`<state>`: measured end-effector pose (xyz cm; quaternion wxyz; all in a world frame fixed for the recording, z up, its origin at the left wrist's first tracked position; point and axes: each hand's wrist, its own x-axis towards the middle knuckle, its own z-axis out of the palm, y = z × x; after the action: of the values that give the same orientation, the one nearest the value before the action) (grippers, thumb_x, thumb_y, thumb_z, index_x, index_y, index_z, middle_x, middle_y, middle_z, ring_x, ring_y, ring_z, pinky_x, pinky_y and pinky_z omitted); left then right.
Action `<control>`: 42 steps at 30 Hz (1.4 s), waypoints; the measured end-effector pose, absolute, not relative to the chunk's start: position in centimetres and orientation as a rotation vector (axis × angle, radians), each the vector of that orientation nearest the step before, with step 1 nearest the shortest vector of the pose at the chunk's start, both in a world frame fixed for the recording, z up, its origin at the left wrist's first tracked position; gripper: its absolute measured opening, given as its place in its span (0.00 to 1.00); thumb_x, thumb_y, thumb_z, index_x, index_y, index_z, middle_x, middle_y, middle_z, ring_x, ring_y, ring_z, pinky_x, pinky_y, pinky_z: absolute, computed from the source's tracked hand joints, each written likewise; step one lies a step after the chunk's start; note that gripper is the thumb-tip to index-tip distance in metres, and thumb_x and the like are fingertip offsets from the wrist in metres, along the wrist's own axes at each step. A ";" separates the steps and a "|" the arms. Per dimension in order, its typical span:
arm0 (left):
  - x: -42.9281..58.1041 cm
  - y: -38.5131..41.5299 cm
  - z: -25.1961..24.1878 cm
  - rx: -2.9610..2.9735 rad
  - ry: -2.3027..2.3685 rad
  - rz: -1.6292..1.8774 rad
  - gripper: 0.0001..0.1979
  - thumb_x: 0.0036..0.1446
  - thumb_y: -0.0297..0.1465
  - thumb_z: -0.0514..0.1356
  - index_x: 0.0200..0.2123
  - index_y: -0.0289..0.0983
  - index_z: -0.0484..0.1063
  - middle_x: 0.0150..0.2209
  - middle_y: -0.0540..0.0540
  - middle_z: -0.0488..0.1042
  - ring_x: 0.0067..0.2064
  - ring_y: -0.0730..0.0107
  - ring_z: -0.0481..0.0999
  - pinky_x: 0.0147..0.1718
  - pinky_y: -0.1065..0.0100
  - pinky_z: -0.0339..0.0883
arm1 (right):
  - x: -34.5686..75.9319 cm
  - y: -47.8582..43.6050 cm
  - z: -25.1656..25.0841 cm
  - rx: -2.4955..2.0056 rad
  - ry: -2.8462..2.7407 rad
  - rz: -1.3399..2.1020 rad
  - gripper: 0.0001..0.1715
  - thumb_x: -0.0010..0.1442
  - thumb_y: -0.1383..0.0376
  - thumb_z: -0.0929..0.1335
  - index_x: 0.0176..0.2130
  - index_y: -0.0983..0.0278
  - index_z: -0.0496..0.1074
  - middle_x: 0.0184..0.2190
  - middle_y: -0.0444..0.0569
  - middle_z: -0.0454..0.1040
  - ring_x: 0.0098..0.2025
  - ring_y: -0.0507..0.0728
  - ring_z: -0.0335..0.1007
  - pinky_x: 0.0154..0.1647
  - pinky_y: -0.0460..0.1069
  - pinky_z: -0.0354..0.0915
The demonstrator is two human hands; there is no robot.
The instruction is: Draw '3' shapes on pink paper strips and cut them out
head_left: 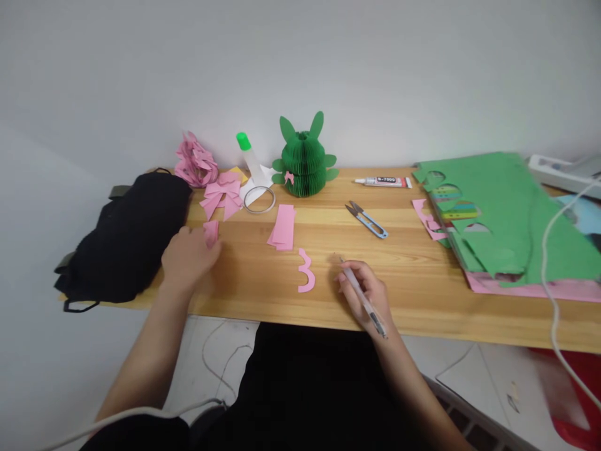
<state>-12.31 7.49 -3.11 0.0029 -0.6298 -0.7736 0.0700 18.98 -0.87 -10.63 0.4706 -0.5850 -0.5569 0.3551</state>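
Note:
My left hand (191, 255) is at the table's left, its fingers curled at a small pink paper piece (211, 233); the fingertips are partly hidden. My right hand (364, 291) grips a pen (360, 291), tip toward the table. Between the hands lies a pink paper cut-out (307, 270) shaped like a 3. Just behind it is a small stack of pink paper strips (283, 227). At the back stands a green honeycomb paper figure (304, 164) with leaf-shaped ears and a small pink piece on its front.
A black pouch (136, 235) lies left, near crumpled pink paper (196, 161), pink scraps (223, 193), a glue stick (251, 160) and a tape roll (260, 200). Thread snips (369, 220) and a glue tube (385, 182) sit right of centre. Green paper sheets (511, 213) and a white cable (547, 250) occupy the right.

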 end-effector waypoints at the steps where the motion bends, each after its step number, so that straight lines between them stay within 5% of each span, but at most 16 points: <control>1: -12.0 7.6 -3.4 -2.053 -2.347 0.165 0.21 0.65 0.39 0.53 0.49 0.28 0.73 0.49 0.27 0.72 0.52 0.39 0.75 0.47 0.47 0.71 | 19.0 -0.9 -10.7 -1.434 -1.362 0.872 0.11 0.58 0.59 0.67 0.39 0.61 0.72 0.20 0.41 0.72 0.18 0.49 0.63 0.19 0.45 0.59; 6: -9.4 8.4 -5.4 -2.613 -1.821 -0.034 0.16 0.66 0.34 0.53 0.52 0.37 0.73 0.55 0.41 0.74 0.58 0.57 0.71 0.60 0.56 0.64 | 19.0 -0.9 -10.9 -1.437 -1.339 0.899 0.11 0.59 0.58 0.67 0.40 0.61 0.72 0.24 0.43 0.75 0.20 0.50 0.66 0.20 0.45 0.60; 17: -7.5 9.9 -8.8 -2.893 -1.344 -0.257 0.16 0.63 0.23 0.50 0.49 0.30 0.74 0.53 0.34 0.75 0.54 0.54 0.76 0.55 0.53 0.70 | 19.0 -0.9 -10.9 -1.433 -1.351 0.901 0.11 0.59 0.58 0.67 0.40 0.61 0.72 0.23 0.43 0.74 0.19 0.50 0.65 0.21 0.45 0.60; 23: -7.5 9.9 -9.0 -2.893 -1.501 -0.524 0.12 0.61 0.23 0.53 0.40 0.34 0.76 0.45 0.37 0.79 0.48 0.56 0.79 0.51 0.53 0.73 | 19.0 -1.0 -10.9 -1.438 -1.344 0.892 0.11 0.59 0.58 0.67 0.40 0.62 0.72 0.21 0.41 0.71 0.19 0.49 0.64 0.21 0.45 0.60; 29: -5.9 7.4 -7.3 -2.558 -2.018 -1.255 0.11 0.64 0.36 0.56 0.41 0.37 0.75 0.48 0.40 0.80 0.52 0.56 0.78 0.56 0.52 0.69 | 19.0 -1.1 -11.5 -1.460 -1.230 0.947 0.13 0.62 0.55 0.67 0.43 0.60 0.71 0.26 0.44 0.77 0.23 0.52 0.71 0.26 0.47 0.67; 35: -1.8 4.0 -6.8 -2.384 -2.428 -1.957 0.20 0.61 0.50 0.57 0.38 0.37 0.67 0.29 0.44 0.80 0.34 0.60 0.84 0.33 0.65 0.76 | 18.1 -0.9 -10.6 -1.357 -1.075 1.020 0.18 0.63 0.49 0.66 0.45 0.58 0.65 0.32 0.49 0.80 0.29 0.56 0.77 0.29 0.49 0.70; 38: 0.5 2.3 -7.0 -2.590 -2.490 -2.032 0.20 0.60 0.50 0.58 0.35 0.38 0.64 0.27 0.44 0.80 0.31 0.60 0.84 0.31 0.66 0.75 | 17.2 -0.5 -9.3 -1.237 -1.022 0.962 0.21 0.60 0.51 0.69 0.48 0.58 0.61 0.37 0.50 0.79 0.34 0.56 0.78 0.32 0.50 0.72; 42: 2.3 0.5 -7.2 -2.952 -2.394 -1.854 0.16 0.63 0.45 0.58 0.33 0.37 0.66 0.30 0.43 0.81 0.31 0.64 0.83 0.31 0.67 0.75 | 16.6 -0.1 -8.1 -1.272 -0.895 0.868 0.21 0.54 0.58 0.72 0.45 0.58 0.63 0.29 0.41 0.72 0.30 0.52 0.73 0.30 0.47 0.68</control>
<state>2.26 0.53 -7.24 -0.5173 -0.5974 -0.4845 -0.3751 16.62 -0.15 -8.15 0.6291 -0.5551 -0.3905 0.3789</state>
